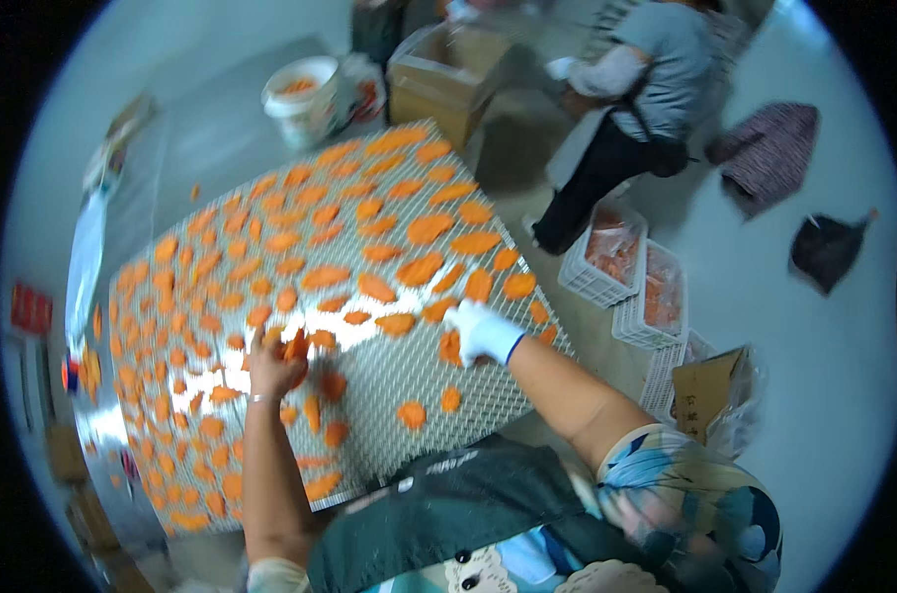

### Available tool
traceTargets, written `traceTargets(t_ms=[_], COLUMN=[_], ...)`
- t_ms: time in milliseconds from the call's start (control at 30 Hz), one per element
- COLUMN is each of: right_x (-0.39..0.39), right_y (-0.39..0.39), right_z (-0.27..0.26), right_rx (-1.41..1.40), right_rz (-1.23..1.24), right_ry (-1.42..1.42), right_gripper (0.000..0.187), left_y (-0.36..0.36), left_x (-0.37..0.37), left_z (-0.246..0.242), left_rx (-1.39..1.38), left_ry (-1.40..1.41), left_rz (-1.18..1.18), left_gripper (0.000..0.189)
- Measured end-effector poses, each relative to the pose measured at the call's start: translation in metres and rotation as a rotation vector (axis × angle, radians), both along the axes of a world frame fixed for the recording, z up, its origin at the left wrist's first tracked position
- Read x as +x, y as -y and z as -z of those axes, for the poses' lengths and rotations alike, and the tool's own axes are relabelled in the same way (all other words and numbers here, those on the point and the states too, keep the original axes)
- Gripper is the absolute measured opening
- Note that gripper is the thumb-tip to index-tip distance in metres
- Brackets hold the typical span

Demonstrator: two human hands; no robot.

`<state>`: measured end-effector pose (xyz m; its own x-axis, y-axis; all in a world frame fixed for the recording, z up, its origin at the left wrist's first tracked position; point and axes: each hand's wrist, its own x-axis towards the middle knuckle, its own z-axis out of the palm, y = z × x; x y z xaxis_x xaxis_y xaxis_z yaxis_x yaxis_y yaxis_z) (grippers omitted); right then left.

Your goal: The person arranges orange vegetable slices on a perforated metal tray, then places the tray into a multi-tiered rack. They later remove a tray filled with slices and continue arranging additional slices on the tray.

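A large mesh drying rack (389, 370) lies before me, covered with many flat orange slices (326, 276). My left hand (274, 367), bare with a band at the wrist, holds a small bunch of orange slices (296, 348) above the rack's middle. My right hand (481, 333) wears a white glove with a blue cuff. Its fingertips are at the mesh beside an orange slice (439, 309), and another slice (450, 347) lies partly beneath the hand. Whether the right hand grips a slice cannot be told.
Beyond the rack stand a white bucket (300, 104) with orange pieces and a lined cardboard box (437, 89). Another person (641, 96) bends over at the upper right. White plastic crates (604, 256) with bagged orange contents and an opened carton (704, 393) stand on the floor to the right.
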<state>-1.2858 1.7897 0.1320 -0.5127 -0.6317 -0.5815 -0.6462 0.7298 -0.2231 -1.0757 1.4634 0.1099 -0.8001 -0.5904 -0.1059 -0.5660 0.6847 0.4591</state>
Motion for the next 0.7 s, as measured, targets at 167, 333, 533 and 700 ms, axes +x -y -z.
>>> traceTargets(t_ms=[167,333,533,700], right_x=[0.000,0.018,0.009,-0.004], right_y=[-0.006,-0.023,-0.018,-0.014], right_z=[0.007,0.002,0.010,-0.011], right_rx=[-0.005,-0.090,-0.142,-0.115], right_rz=[-0.013,0.060,0.028,0.113], right_ry=[0.055,-0.122,-0.009,0.228], right_gripper=[0.075,0.080,0.059,0.075], left_y=[0.018,-0.020,0.001,0.031], left_x=[-0.019,-0.034,-0.021,-0.009], left_z=[0.036,0.006,0.036,0.040], left_rx=[0.073,-0.121,-0.123,0.036], left_ry=[-0.007,0.120,0.057,0.124], left_rz=[-0.035,-0.028,-0.113,-0.125], left_gripper=[0.034,0.032,0.044,0.042])
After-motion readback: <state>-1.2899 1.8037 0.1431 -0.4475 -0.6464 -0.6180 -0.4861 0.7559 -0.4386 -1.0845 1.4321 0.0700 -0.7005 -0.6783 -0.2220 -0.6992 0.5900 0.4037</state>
